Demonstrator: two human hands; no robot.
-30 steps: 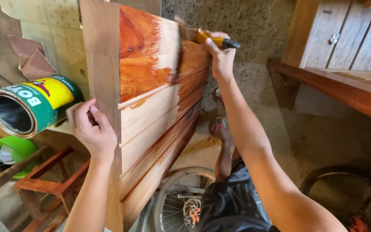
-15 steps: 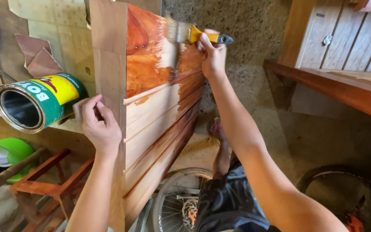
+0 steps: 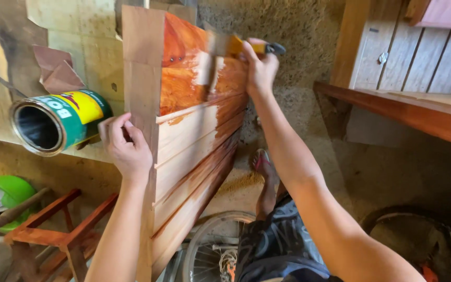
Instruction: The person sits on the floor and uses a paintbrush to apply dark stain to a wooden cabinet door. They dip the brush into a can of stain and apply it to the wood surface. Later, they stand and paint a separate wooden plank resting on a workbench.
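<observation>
A slatted wooden panel point(image 3: 194, 151) stands tilted before me, its upper part wet and orange-red with varnish, its lower slats pale. My right hand point(image 3: 259, 68) grips a yellow-handled paintbrush point(image 3: 236, 47), whose bristles press on the top of the panel. My left hand point(image 3: 126, 149) holds the panel's left edge, fingers curled against the wood. A green and yellow tin can point(image 3: 58, 122), open and tipped toward me, sits just left of that hand.
A green plastic bowl point(image 3: 3, 196) and a reddish wooden stool frame point(image 3: 63, 240) lie lower left. A bicycle wheel point(image 3: 210, 250) is below the panel. A reddish wooden shelf point(image 3: 403, 112) and plank wall stand at right. My sandalled foot point(image 3: 262, 162) rests on the dirt floor.
My right hand has carried the brush leftward along the panel's top. The varnished area has spread. My left hand stays on the panel's edge.
</observation>
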